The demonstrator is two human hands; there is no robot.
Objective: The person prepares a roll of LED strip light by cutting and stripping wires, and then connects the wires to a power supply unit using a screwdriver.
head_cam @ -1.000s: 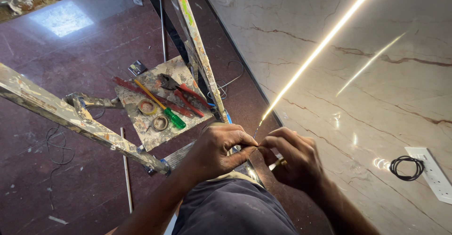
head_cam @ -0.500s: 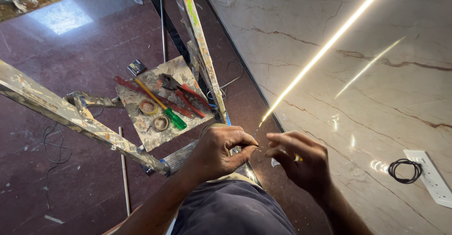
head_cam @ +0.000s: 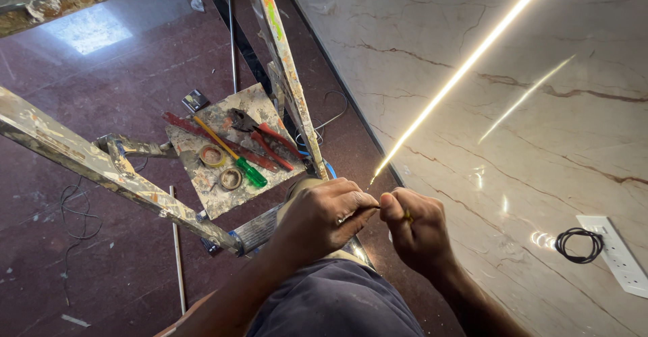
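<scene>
Drawn closer together since a moment ago, left hand (head_cam: 324, 215) and right hand (head_cam: 413, 229) now fingertip to fingertip; both pinching something thin, hidden between them; fine work under way above the ladder tray (head_cam: 209, 188).

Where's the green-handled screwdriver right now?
In the head view, the green-handled screwdriver lies on the paint-spattered ladder tray, left of centre, between the two tape rolls and the red-handled pliers, up and left of the left hand.
</scene>
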